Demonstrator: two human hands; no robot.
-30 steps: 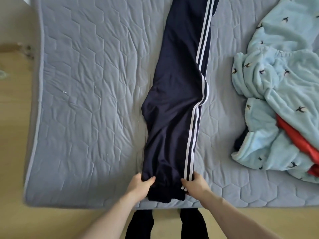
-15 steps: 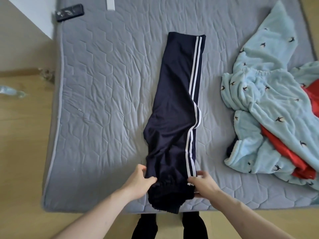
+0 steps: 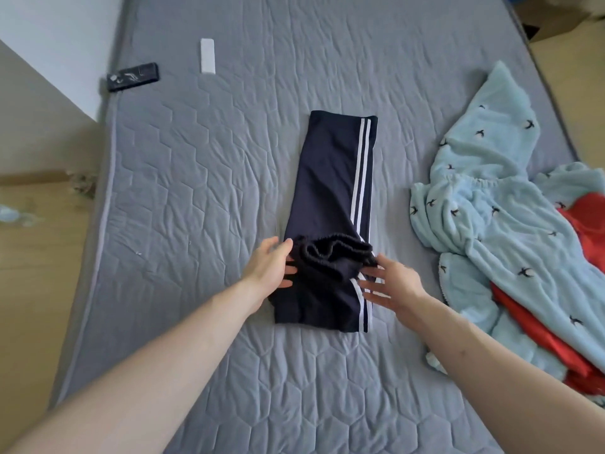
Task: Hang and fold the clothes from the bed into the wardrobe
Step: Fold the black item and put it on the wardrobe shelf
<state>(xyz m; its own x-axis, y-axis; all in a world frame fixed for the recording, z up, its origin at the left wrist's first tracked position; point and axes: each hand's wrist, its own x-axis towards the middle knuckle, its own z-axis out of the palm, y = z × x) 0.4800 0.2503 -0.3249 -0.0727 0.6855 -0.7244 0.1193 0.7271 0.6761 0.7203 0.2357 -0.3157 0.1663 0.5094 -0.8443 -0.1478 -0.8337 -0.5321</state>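
Dark navy trousers [image 3: 330,178] with two white side stripes lie lengthwise in the middle of the grey quilted mattress [image 3: 203,198]. Their cuff end [image 3: 330,253] is bunched and lifted, folded up over the lower legs. My left hand [image 3: 271,268] pinches the left side of that bunched end between thumb and fingers. At the right side of the bunch, my right hand [image 3: 391,283] holds it with thumb and fingertips, the other fingers spread over the striped edge. The wardrobe is out of view.
A heap of light blue fleece clothes [image 3: 491,217] with bird prints lies at the right, over a red garment [image 3: 582,231]. A black remote [image 3: 132,77] and a white remote [image 3: 207,59] lie near the far left corner. Wooden floor [image 3: 36,257] runs along the left.
Both hands have lifted the cuff end from the near edge of the mattress and carried it away from me, folding the trousers over themselves. The camera view has shifted forward over the bed.
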